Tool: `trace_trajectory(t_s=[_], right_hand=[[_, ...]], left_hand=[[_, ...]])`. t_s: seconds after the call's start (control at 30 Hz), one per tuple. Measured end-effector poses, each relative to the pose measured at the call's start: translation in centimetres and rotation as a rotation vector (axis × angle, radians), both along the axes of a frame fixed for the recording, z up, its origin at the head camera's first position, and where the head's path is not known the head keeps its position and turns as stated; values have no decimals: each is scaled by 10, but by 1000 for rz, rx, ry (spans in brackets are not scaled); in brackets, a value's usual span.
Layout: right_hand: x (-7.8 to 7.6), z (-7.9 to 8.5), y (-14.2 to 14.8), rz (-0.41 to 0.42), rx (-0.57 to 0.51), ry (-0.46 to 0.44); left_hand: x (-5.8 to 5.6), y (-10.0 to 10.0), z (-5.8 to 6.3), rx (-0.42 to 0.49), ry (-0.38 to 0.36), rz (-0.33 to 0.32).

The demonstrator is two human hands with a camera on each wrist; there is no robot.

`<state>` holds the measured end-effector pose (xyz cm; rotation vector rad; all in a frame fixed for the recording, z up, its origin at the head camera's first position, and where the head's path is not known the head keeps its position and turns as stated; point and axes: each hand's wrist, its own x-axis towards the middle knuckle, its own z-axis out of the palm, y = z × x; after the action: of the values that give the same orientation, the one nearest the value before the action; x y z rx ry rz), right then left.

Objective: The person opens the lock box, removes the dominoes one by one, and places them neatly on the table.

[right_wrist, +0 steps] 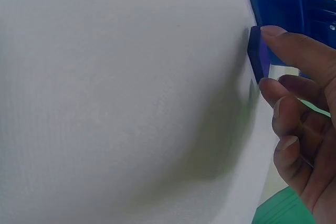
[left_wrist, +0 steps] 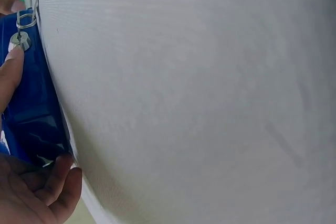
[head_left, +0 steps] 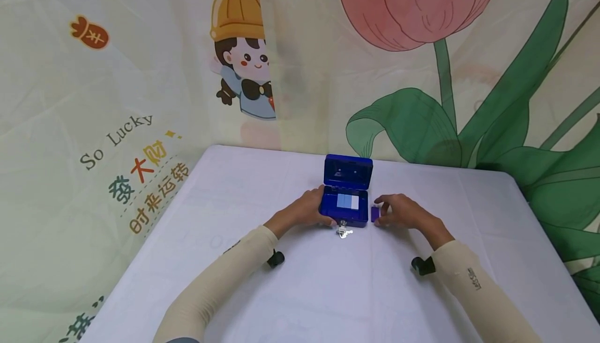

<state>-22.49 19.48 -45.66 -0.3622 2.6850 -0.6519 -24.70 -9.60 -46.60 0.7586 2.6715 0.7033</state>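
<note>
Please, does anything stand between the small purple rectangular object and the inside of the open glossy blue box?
Only the right wall of the blue box does, beside the purple object; the raised lid leaves the top open.

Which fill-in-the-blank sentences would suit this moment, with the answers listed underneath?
1. The left hand holds the box, whose lid stands ____.
2. The right hand pinches a small ____ block.
3. The keys hang from the ____ on the box's front.

Missing words: open; purple; lock.
</note>
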Motion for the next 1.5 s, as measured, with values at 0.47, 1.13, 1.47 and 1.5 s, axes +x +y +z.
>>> trace_trajectory(t_s=[0.47, 1.13, 1.47, 1.5], right_hand=[[-6, 11, -2, -6, -40, 6], [-16, 28, -50, 59, -48, 55], [-24, 18, -68, 97, -13, 85], [-25, 16, -69, 95, -4, 85]], left_hand=[[-1, -1, -2, -3, -3, 2], [-3, -2, -4, 4, 12, -23], [-4, -2, -4, -1, 16, -31], [-4, -2, -4, -3, 12, -27]])
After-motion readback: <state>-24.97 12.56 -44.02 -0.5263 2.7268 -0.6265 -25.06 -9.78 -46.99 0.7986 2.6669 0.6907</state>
